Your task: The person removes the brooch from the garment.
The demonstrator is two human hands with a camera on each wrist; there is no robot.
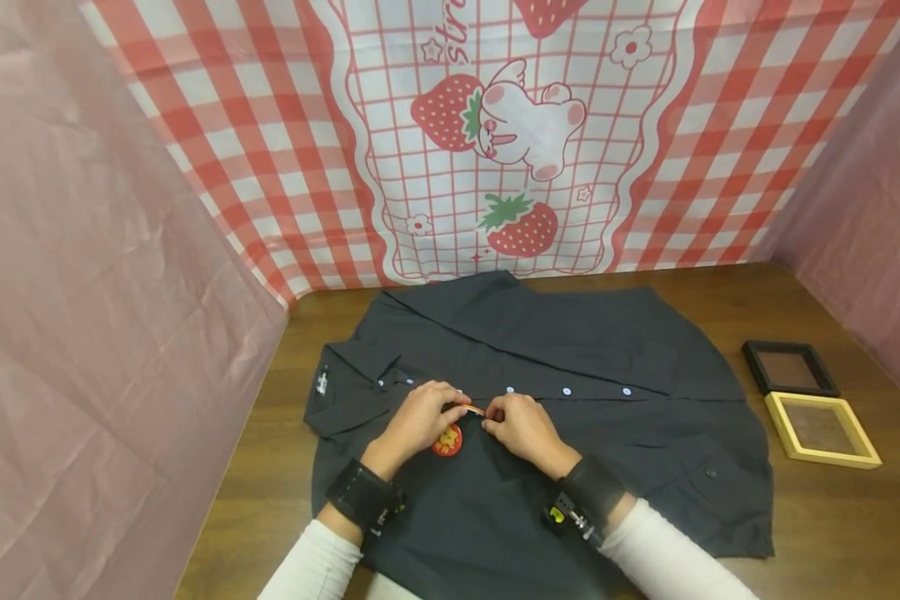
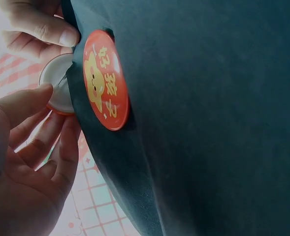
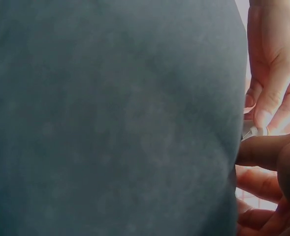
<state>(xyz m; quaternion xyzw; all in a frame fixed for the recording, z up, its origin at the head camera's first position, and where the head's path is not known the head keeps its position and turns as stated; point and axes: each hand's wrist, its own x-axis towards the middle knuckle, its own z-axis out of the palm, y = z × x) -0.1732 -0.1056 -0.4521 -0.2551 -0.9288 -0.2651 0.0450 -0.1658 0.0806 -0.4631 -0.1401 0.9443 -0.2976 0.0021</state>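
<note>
A dark grey button-up shirt (image 1: 450,508) lies spread on the table. On its front sits a round red badge (image 2: 105,81) with a yellow star and lettering. My left hand (image 1: 420,414) holds a second round badge (image 2: 58,81) by its rim, thumb on the pale back, where a thin pin shows. That badge touches the shirt's raised edge; whether the pin passes through the cloth I cannot tell. Close beside it, my right hand (image 1: 523,427) pinches the cloth edge between thumb and fingers. In the right wrist view, cloth hides most of the badge.
To the right, a black square frame (image 1: 791,367) and a light yellow frame (image 1: 822,428) lie on the wooden table (image 1: 262,467). A red checked strawberry cloth (image 1: 510,142) hangs behind, with pink cloth at both sides.
</note>
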